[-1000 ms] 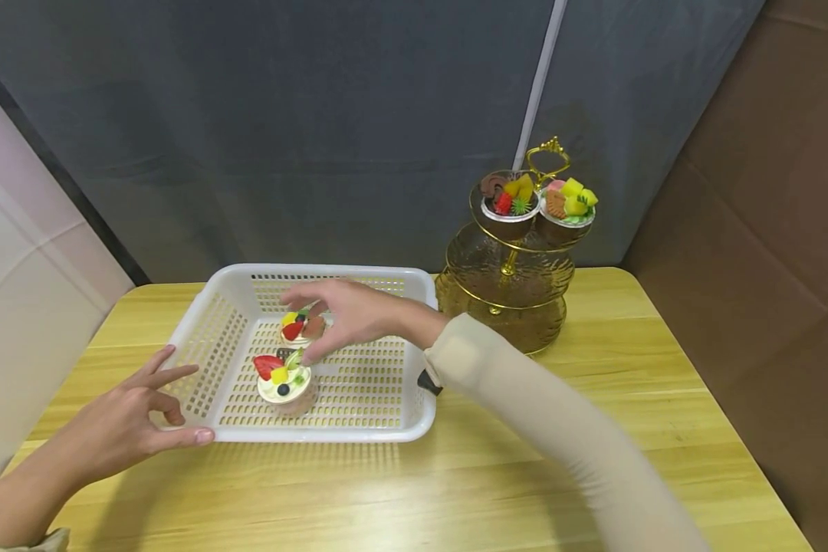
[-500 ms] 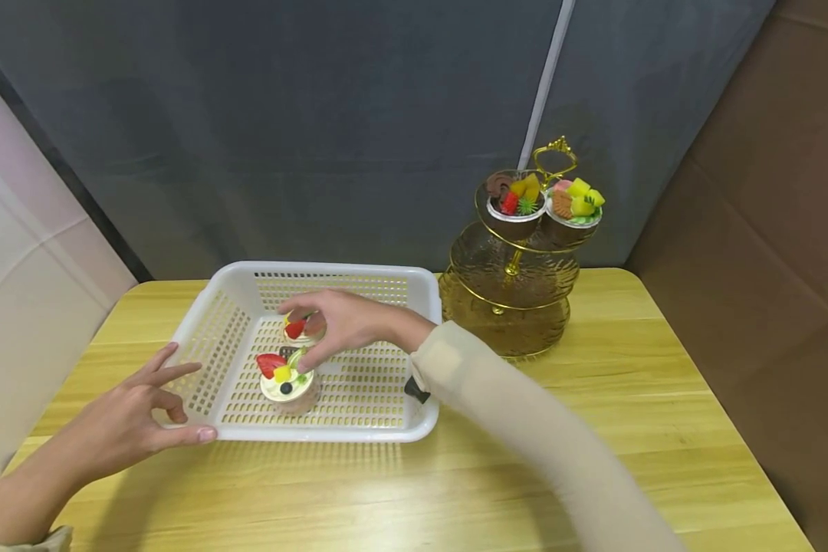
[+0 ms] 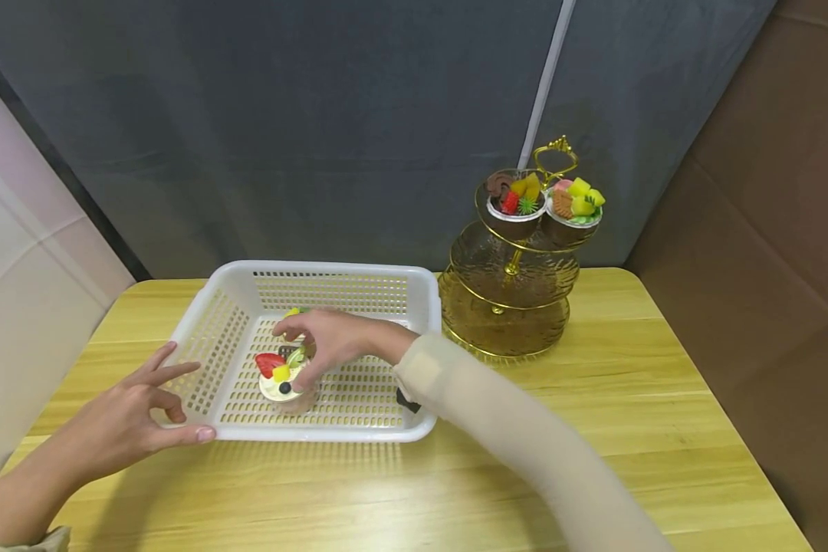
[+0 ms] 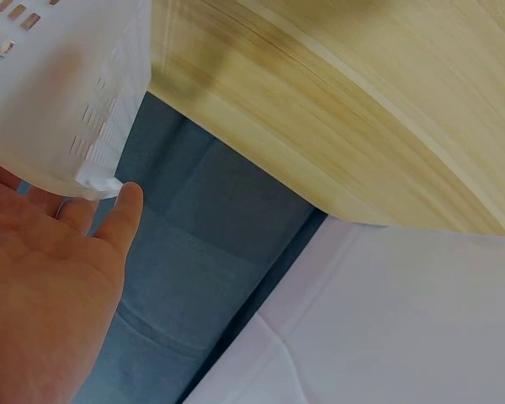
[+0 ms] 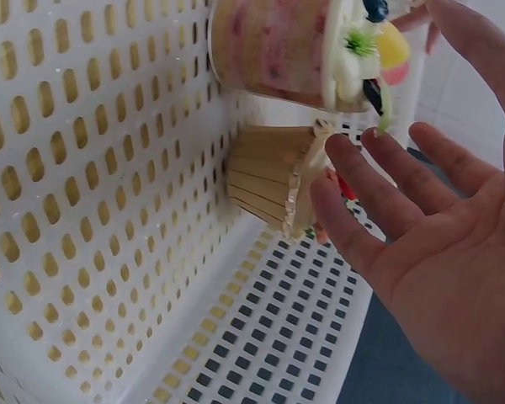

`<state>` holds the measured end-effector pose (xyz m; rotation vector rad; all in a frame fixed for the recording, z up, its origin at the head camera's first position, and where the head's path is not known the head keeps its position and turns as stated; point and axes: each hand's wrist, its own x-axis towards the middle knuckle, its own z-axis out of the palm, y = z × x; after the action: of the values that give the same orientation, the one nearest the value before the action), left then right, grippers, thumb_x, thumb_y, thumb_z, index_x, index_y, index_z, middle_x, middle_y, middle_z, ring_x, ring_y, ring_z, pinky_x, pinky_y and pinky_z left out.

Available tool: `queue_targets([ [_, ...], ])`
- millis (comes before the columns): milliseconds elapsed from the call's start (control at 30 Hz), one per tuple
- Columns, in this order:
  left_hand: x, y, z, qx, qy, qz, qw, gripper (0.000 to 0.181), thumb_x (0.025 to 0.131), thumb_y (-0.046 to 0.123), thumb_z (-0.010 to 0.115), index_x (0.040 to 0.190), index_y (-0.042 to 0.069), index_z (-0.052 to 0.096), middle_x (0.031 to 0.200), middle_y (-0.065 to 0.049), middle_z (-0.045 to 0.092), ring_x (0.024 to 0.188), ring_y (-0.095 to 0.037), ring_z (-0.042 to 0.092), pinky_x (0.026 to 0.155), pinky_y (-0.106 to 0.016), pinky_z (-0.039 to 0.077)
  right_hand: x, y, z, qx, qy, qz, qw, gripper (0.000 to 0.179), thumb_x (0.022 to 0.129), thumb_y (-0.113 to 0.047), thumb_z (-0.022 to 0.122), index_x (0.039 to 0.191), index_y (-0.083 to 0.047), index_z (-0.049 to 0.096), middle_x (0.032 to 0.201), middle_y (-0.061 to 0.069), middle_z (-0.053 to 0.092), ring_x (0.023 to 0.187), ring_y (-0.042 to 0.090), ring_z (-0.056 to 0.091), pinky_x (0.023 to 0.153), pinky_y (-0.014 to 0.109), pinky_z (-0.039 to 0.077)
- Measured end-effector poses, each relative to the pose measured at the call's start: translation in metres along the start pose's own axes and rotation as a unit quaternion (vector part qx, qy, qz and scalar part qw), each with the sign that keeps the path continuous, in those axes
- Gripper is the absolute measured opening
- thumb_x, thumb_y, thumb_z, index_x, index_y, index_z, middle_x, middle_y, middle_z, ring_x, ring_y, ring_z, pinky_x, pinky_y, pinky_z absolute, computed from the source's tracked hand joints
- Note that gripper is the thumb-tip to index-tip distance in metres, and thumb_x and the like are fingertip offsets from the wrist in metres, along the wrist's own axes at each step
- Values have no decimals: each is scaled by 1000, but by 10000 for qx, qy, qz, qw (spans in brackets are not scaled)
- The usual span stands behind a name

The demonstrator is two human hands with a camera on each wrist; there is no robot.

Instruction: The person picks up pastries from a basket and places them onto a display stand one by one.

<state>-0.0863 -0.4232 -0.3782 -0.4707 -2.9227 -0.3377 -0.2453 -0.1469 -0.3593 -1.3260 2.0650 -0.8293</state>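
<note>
My left hand [image 3: 127,418] holds the front left corner of a white plastic basket [image 3: 331,436], thumb on the front rim and fingers over the left rim. Over the basket's inside hovers my right hand [image 3: 334,341], fingers spread and bent, thumb by the near dessert cup [image 3: 271,389]. That cup has cream, strawberry, a yellow cube and a dark berry on top; its layered pink and cream side [image 5: 273,46] shows in the right wrist view. Behind it stands a second dessert, a pleated tan cup [image 5: 265,172], mostly hidden by my right hand in the head view.
Right of the basket stands a three-tier gold-rimmed stand [image 3: 510,333]. Its top tier bears two brown dessert cups, one chocolate-topped [image 3: 514,224] and one with yellow fruit [image 3: 571,228]. A grey curtain [image 3: 283,138] hangs behind the wooden table [image 3: 414,498].
My right hand has moved nearer and lower, from above the far dessert cup to above the near one, covering more of the far cup. My left hand stays at the basket's corner.
</note>
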Motion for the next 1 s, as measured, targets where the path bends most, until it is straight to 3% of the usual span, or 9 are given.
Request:
queue_targets([
  [267, 0, 1, 0, 9, 0, -14, 10000, 35, 67, 49, 87, 60, 32, 57, 130, -19, 63, 150, -35, 17, 64, -44, 48, 4, 4, 6, -61, -92, -46, 9999, 88, 74, -20, 88, 147, -6, 42, 136, 10, 58, 102, 11, 59, 86, 16, 42],
  [533, 0, 2, -1, 1, -10, -23, 10000, 36, 68, 49, 87, 60, 32, 57, 130, -20, 63, 150, -36, 17, 65, -44, 49, 9, 7, 15, -550, -42, -27, 9985, 86, 68, -26, 91, 142, -10, 50, 131, 0, 60, 118, 10, 44, 93, 16, 36],
  [600, 1, 2, -1, -6, -12, -27, 10000, 36, 68, 49, 87, 60, 31, 57, 130, -20, 63, 150, -36, 17, 64, -43, 48, 9, 7, 18, -630, -6, 0, 9980, 88, 66, -26, 92, 142, -11, 50, 125, -2, 60, 115, 11, 41, 92, 17, 36],
  [767, 2, 2, -2, -35, -22, -41, 10000, 36, 67, 49, 87, 60, 31, 57, 130, -20, 63, 151, -36, 16, 62, -39, 47, 11, 8, 23, -401, -55, 11, 9992, 83, 66, -18, 92, 138, -10, 52, 113, -4, 58, 104, 7, 50, 87, 13, 40],
  [1000, 1, 2, -1, -36, -58, -81, 9999, 36, 67, 50, 87, 60, 31, 58, 130, -21, 62, 150, -37, 16, 62, -40, 47, 14, 10, 26, -390, -145, -54, 9991, 75, 68, -13, 91, 133, -7, 53, 110, -3, 60, 96, 4, 57, 85, 11, 41],
])
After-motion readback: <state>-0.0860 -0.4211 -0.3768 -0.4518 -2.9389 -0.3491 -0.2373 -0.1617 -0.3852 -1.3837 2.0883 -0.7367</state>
